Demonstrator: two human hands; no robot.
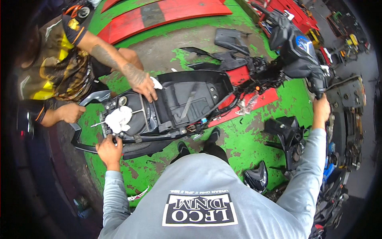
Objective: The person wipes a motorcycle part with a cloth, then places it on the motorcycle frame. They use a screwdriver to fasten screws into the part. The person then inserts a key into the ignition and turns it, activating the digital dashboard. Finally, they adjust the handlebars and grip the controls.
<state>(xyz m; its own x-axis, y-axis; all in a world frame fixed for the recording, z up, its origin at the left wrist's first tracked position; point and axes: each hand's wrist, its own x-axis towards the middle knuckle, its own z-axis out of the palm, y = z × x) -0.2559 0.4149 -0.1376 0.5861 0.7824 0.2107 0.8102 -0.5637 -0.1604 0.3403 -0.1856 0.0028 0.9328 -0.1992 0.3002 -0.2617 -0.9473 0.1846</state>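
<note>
A partly stripped scooter stands across the view, with its open black storage bin [187, 97] in the middle. At its right end my right hand [321, 110] is wrapped round the handlebar grip [318, 89]. My left hand [110, 152] grips the edge of the scooter's rear frame [129, 139]; its fingertips are partly hidden. Just beyond that hand, a crumpled white rag [118, 118] lies on the tail section. Opposite me, a co-worker's hand [145, 85] presses beside the bin near a small white cloth [156, 83]. Their other hand [71, 112] holds the rear grab rail [75, 127].
Black body panels [230, 42] lie on the floor beyond the scooter. More dark panels [288, 137] and a glossy cover [256, 176] lie near my right arm. A red ramp [171, 18] is at the back. Parts and tools crowd the bench [352, 99] at right.
</note>
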